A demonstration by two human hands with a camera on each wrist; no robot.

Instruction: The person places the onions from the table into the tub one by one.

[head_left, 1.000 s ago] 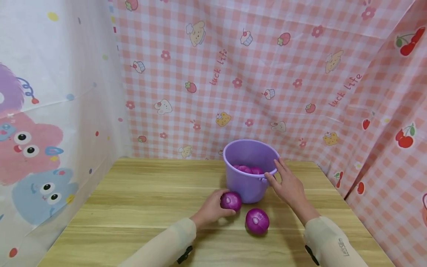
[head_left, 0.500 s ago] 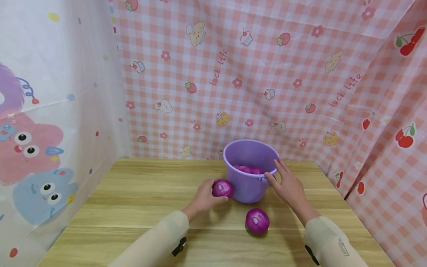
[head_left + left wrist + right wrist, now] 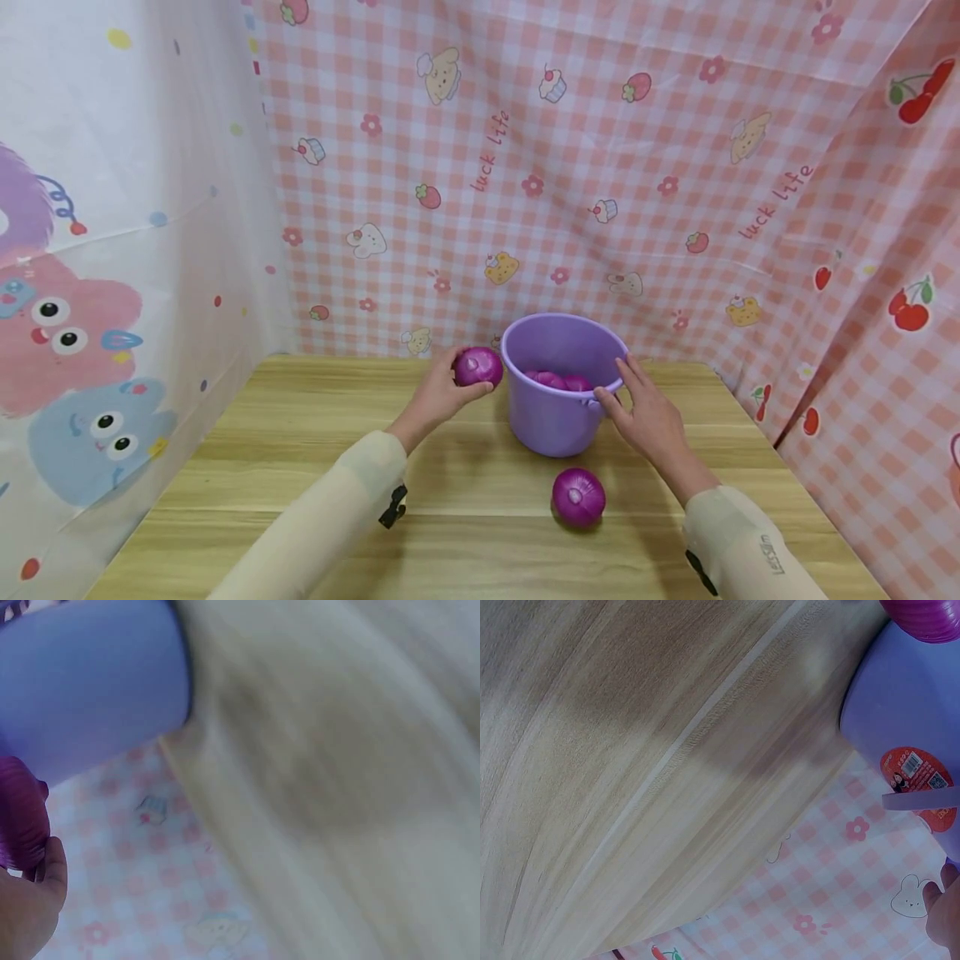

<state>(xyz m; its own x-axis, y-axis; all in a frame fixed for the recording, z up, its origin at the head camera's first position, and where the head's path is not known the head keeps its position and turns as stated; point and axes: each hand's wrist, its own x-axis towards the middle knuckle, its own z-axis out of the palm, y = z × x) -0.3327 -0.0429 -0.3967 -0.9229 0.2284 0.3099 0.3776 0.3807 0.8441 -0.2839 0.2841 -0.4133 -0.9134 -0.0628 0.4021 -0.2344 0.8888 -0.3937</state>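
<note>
My left hand (image 3: 438,392) grips a red onion (image 3: 478,367), raised beside the left rim of a purple bucket (image 3: 555,427). The left wrist view shows this onion (image 3: 21,817) at its left edge, in front of the bucket wall (image 3: 90,682). My right hand (image 3: 651,421) holds the bucket's right rim, thumb at the front and fingertips farther back over the edge. Several red onions (image 3: 551,381) lie inside, partly hidden by the near wall. Another red onion (image 3: 578,498) rests on the table in front of the bucket.
The wooden table (image 3: 330,467) ends at a pink checked cloth (image 3: 405,275) behind the bucket. A white cartoon-print sheet (image 3: 195,275) hangs on the left. In the right wrist view, the bucket's handle (image 3: 919,799) crosses a red sticker (image 3: 911,769).
My left hand has lifted the onion from in front of the bucket, up and leftward to rim height. The right hand, the bucket and the onion on the table have stayed put.
</note>
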